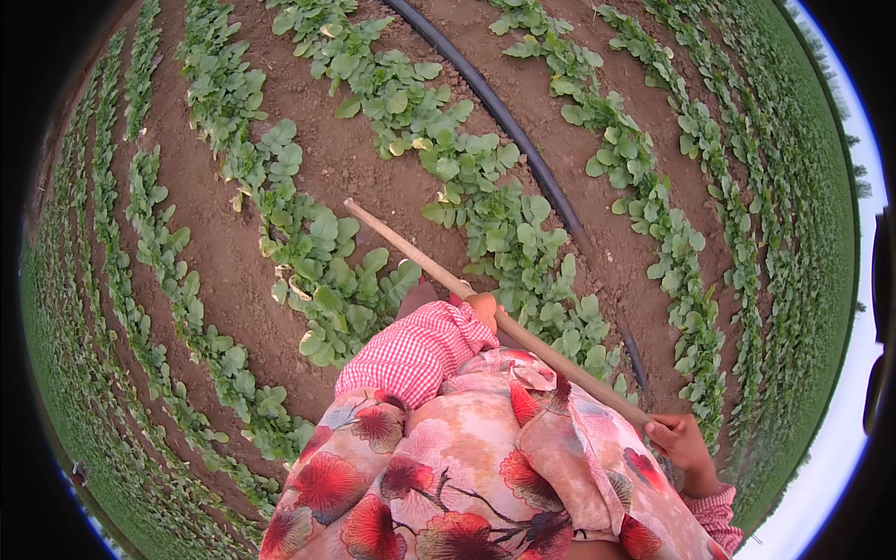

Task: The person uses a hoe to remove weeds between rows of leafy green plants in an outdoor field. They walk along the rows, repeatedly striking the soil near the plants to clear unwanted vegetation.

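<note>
A long wooden handle (553, 357) runs diagonally in front of my body, from the soil between two plant rows down to the right. My left hand (483, 310), below a red-and-white checked sleeve, is closed around its middle part. Near the handle's lower right end, my right hand (675, 441) grips it beside my hip. The handle's far end (350, 204) is over bare soil at the edge of a leafy row; no tool head can be made out there. Floral cloth covers my body, and my feet are mostly hidden.
Rows of leafy green crop plants (322, 231) stand on both sides, with brown soil (210, 259) between them. A black hose (490, 98) lies along a furrow to the right, its nearer part partly covered by soil. More rows reach towards the horizon.
</note>
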The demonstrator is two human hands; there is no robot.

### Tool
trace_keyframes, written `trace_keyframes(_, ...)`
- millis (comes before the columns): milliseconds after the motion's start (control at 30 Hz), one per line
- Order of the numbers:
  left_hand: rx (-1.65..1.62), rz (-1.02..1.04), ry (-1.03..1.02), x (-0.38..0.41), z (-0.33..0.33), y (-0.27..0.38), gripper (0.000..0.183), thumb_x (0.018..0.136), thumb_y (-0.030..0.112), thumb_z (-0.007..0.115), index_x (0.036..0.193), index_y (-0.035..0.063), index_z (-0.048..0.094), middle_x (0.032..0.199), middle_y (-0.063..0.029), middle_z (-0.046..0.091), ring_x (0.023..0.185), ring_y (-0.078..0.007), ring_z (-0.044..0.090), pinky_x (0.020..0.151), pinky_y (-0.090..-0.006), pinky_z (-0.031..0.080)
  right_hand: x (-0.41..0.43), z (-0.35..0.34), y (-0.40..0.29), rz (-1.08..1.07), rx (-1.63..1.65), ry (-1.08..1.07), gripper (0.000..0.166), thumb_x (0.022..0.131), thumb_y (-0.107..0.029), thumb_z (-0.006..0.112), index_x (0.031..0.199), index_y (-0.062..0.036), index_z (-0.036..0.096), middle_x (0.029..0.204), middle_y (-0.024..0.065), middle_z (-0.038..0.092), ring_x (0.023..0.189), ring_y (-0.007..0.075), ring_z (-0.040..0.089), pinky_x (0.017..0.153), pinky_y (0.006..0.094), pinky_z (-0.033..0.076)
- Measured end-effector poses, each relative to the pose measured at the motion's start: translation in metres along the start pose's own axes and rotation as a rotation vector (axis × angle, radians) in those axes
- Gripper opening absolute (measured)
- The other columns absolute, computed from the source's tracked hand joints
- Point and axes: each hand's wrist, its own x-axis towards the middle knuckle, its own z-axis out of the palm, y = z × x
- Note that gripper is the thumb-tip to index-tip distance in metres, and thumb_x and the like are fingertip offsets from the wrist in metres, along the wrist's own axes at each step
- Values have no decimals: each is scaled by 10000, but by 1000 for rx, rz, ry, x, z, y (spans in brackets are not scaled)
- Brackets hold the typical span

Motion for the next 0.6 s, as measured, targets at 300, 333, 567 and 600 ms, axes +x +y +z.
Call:
trace_keyframes(300,-5,345,75,-42,-35,173,97,756,54,469,812,-25,466,661,-133,509,559,-247,524,530,-366,472,102,113,-27,-387,42,11,286,787,-216,591,1019,-49,575,764,18,596,698,52,495,611,208,422)
trace_keyframes(333,28,347,42,-43,-35,183,91,768,52,462,820,-20,443,675,-135,499,567,-258,518,545,-384,479,112,125,-40,-365,39,1,291,786,-228,593,1023,-59,576,770,26,603,697,50,499,608,212,423)
trace_keyframes(567,97,303,16,-26,-18,154,145,805,119,475,860,-10,436,727,-144,508,623,-266,526,578,-393,485,113,136,-54,-326,-1,52,313,791,-237,588,1049,-63,562,800,23,610,711,49,503,620,212,424)
trace_keyframes(600,102,235,-21,-17,-19,136,146,804,119,474,866,-7,435,732,-144,505,625,-267,525,573,-396,481,102,130,-44,-322,14,62,314,790,-229,589,1049,-54,560,803,21,609,713,50,502,624,212,425)
